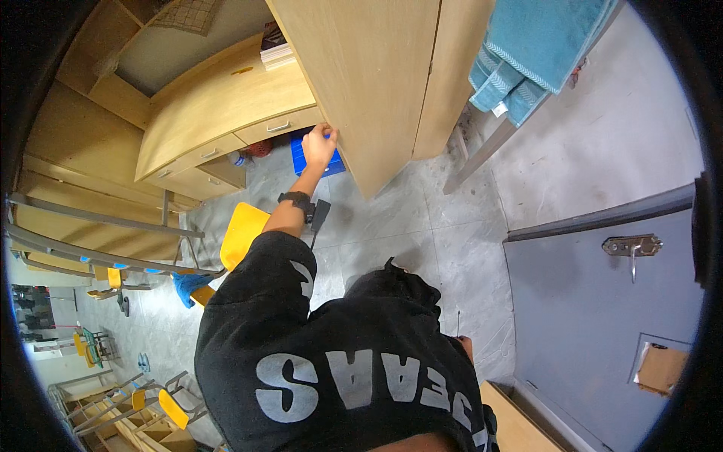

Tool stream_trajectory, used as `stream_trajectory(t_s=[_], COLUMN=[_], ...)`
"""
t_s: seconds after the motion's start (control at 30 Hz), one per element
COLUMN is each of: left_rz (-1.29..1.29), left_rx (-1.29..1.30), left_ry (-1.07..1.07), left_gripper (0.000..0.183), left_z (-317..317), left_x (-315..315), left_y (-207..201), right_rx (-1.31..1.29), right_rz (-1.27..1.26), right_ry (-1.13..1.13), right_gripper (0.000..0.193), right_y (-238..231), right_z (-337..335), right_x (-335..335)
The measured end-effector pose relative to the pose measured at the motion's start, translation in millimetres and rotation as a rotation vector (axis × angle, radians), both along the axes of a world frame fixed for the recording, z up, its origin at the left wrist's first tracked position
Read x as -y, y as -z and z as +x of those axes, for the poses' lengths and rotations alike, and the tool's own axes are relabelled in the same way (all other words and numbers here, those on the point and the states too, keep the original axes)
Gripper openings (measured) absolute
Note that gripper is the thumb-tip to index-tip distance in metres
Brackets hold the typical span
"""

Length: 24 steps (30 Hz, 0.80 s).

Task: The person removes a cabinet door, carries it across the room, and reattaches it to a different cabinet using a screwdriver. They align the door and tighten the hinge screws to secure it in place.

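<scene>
Left hand [319, 148], fingers curled, is at the left edge of the pale wooden cabinet [369, 83], near a drawer [280, 125]; whether it grips cannot be told. Right hand [467, 346], well apart, is mostly hidden by the black shirt [354, 339], its hold unclear. Large grey letters, inverted, span the shirt; printing on the stacked books [277, 56] is too small to read.

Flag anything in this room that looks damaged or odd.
The cardboard in the small frame on the grey door, to the right, looks odd: its edge is ragged, and it resembles a makeshift patch rather than part of the door. I see no obvious spill.
</scene>
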<state>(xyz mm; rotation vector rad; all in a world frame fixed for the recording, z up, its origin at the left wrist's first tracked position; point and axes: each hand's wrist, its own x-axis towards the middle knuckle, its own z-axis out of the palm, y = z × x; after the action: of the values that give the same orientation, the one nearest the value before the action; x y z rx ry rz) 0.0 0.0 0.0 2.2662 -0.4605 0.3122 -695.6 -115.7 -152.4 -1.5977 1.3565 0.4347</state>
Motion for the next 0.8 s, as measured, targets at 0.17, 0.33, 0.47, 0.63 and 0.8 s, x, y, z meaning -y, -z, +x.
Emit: stream_trajectory(t_s=[0.17,0.33,0.47,0.63,0.8], left_rz=[0.082,0.207,0.226,0.26,0.336], left_rx=[-0.029,-0.073,-0.109,-0.216,-0.265], left_ry=[0.023,0.099,0.155,0.158,0.238], left_gripper=[0.029,0.034,0.036,0.036,0.048], left_z=[-33,-69,-96,-107,-98], left_x=[11,27,43,51,39], left_y=[-8,-19,-29,-34,7], right_rx=[-0.083,0.124,0.09,0.145,0.011], right_rz=[-0.069,-0.054,0.042,0.046,-0.009], right_ry=[-0.101,0.034,0.203,0.287,0.152], right_gripper=[0.04,0.038,0.028,0.023,0.023], right_y=[14,15,-11,-30,-13], right_z=[1,12,20,4,-32], right_x=[3,0,0,-16,-43])
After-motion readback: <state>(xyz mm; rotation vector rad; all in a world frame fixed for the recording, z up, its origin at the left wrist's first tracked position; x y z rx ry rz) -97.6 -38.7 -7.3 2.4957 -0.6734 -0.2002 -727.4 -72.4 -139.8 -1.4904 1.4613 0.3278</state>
